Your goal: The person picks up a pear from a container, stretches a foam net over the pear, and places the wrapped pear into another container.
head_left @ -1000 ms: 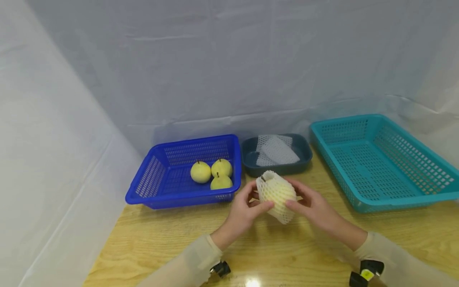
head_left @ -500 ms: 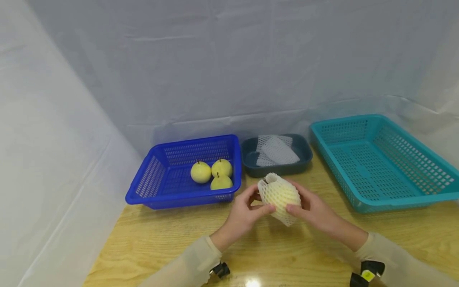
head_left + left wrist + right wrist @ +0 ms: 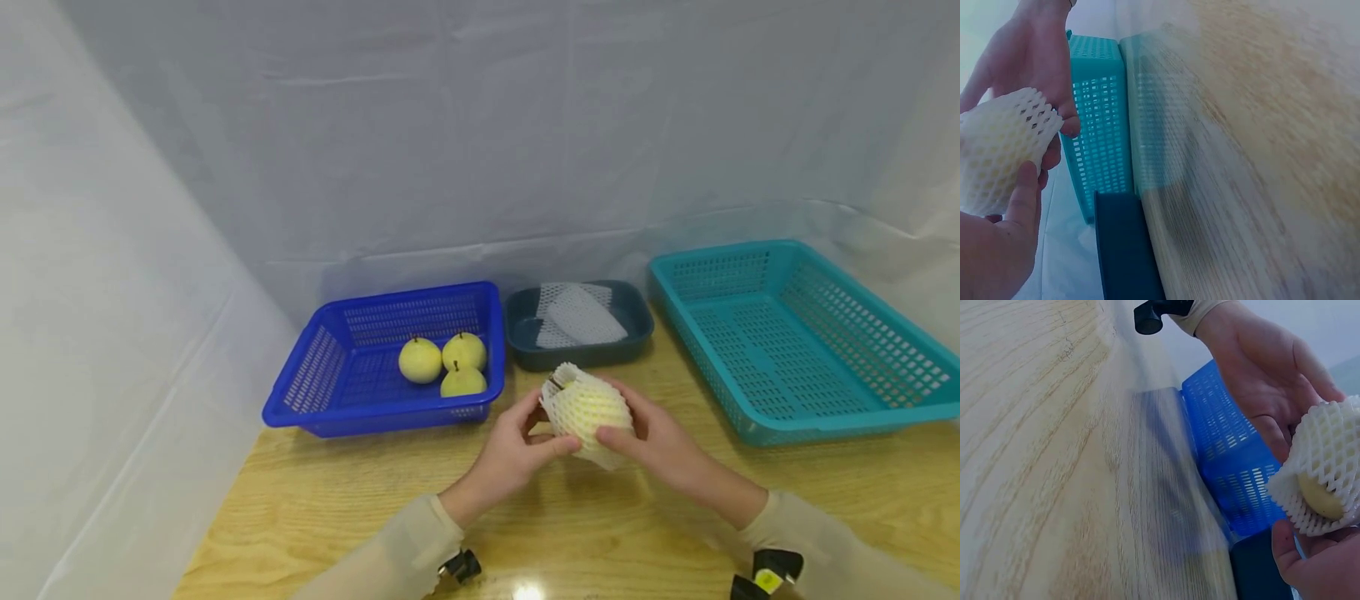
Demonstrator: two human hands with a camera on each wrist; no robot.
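Between both hands, above the wooden table, is a pear (image 3: 1321, 499) inside a white foam net sleeve (image 3: 592, 414). The left hand (image 3: 516, 450) grips its left side, thumb on the near face. From the right, the right hand (image 3: 660, 437) holds it the same way, thumb in front and fingers behind. The pear's dark stem shows at the sleeve's upper left opening in the head view. In the right wrist view, bare yellow skin shows through the sleeve's open end. The netting extends past the fruit at the bottom. Fingers behind the sleeve are partly hidden.
A blue basket (image 3: 330, 414) with three pears (image 3: 420, 361) stands on the left. Behind the hands, a dark teal tray (image 3: 637, 321) holds white net sleeves (image 3: 581, 315). A turquoise basket (image 3: 757, 350) stands at right on the wooden table (image 3: 360, 508). White sheeting (image 3: 465, 125) hangs behind.
The sleeved pear has shifted slightly right and turned a little in the hands, with more of the stem end showing. Both hands keep their hold; the baskets and tray have not moved.
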